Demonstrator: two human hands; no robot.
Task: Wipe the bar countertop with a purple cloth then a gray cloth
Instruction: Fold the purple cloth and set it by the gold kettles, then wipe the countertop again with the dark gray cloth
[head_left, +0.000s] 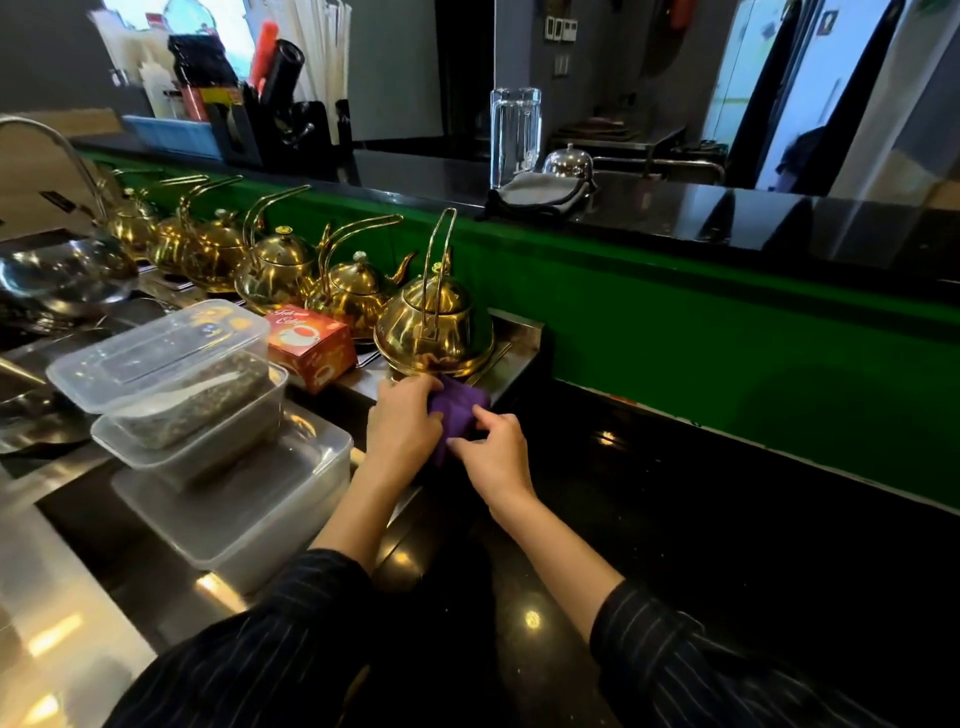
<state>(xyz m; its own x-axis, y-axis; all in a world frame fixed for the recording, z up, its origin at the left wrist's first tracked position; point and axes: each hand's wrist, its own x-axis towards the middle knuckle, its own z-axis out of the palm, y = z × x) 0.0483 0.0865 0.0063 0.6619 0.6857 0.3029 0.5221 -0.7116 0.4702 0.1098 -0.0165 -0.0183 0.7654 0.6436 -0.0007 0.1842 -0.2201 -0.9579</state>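
Note:
A purple cloth lies bunched at the left end of the black lower countertop, just in front of the nearest gold kettle. My left hand grips the cloth's left side. My right hand pinches its lower right edge with curled fingers. A folded gray cloth lies on the raised black bar top beyond the green panel, beside a clear glass pitcher.
A row of gold kettles runs along the steel shelf to the left. A red tea box and stacked clear plastic containers sit left of my hands. A steel dome lid stands behind the gray cloth. A green panel backs the counter.

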